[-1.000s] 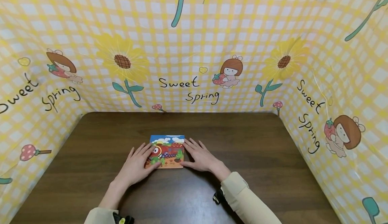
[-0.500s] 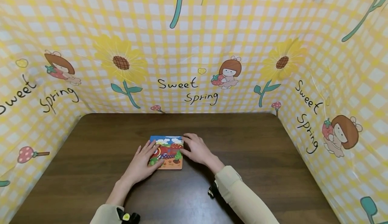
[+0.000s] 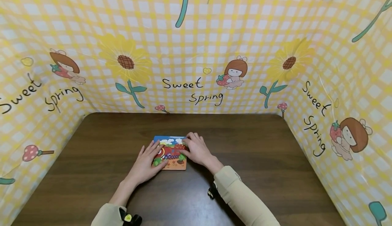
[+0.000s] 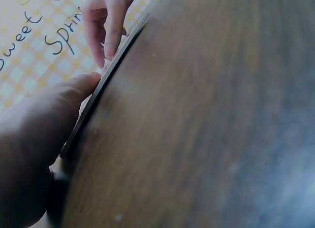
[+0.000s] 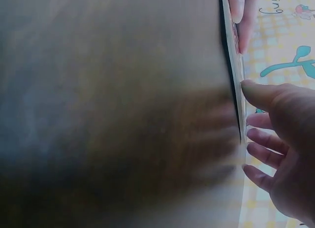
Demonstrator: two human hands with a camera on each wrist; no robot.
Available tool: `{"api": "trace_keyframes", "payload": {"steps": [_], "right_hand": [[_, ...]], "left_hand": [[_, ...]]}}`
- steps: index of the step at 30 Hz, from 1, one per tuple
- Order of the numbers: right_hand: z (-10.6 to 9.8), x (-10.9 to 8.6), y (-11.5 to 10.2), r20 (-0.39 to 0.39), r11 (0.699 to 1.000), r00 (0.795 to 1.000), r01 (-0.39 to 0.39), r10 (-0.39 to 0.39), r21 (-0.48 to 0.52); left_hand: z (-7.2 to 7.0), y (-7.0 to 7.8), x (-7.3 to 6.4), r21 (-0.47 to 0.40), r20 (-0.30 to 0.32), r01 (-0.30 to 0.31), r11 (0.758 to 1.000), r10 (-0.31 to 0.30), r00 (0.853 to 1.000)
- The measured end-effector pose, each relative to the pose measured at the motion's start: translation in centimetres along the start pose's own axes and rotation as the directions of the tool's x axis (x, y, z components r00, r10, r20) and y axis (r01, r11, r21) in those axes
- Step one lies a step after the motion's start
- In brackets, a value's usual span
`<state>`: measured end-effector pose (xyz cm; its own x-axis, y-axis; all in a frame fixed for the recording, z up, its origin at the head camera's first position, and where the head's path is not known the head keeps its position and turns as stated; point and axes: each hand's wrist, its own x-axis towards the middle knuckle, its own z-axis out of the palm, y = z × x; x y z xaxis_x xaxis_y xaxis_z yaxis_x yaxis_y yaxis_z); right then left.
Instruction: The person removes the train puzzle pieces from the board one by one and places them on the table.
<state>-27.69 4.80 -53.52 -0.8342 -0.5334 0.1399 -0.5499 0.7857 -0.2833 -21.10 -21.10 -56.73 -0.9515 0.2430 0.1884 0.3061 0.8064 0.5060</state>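
Observation:
A thin square picture puzzle (image 3: 176, 165) with a red train, blue sky and orange ground lies flat on the table in the head view. My left hand (image 3: 144, 166) rests on its left side, fingers stretched out and thumb near the lower edge. At the upper right my right hand (image 3: 198, 149) has curled fingers at the corner and the thumb on the picture, pinching it there. In the left wrist view the puzzle (image 4: 106, 80) shows edge-on. The right wrist view shows the right thumb (image 5: 263, 94) touching the puzzle (image 5: 239, 97). Both hands partly hide the picture.
The dark wooden table (image 3: 245, 185) reaches to a yellow checked cloth (image 3: 196, 42) printed with flowers and words, which stands at the back and both sides. Black wrist devices (image 3: 132, 219) sit at the beige cuffs.
My right hand has gone from lying flat along the right edge to curled fingers at the upper right corner. My left hand has slid slightly further onto the picture.

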Motion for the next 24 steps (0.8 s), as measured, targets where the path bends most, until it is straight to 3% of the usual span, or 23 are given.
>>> {"api": "trace_keyframes", "payload": {"steps": [7, 14, 24], "right_hand": [[0.05, 0.20, -0.27, 0.000, 0.994, 0.999, -0.034, 0.034, 0.103], [0.17, 0.22, -0.66, -0.028, 0.996, 1.000, 0.004, -0.002, 0.084], [-0.01, 0.25, -0.96, -0.020, 0.995, 1.000, -0.001, 0.003, 0.098]], "left_hand": [[0.05, 0.08, 0.01, 0.001, 0.002, 0.006, 1.000, -0.006, 1.000], [0.10, 0.01, -0.08, -0.003, -0.003, 0.008, 1.000, -0.008, 1.000], [0.18, -0.03, 0.01, 0.010, -0.001, 0.013, 1.000, -0.013, 1.000]]}}
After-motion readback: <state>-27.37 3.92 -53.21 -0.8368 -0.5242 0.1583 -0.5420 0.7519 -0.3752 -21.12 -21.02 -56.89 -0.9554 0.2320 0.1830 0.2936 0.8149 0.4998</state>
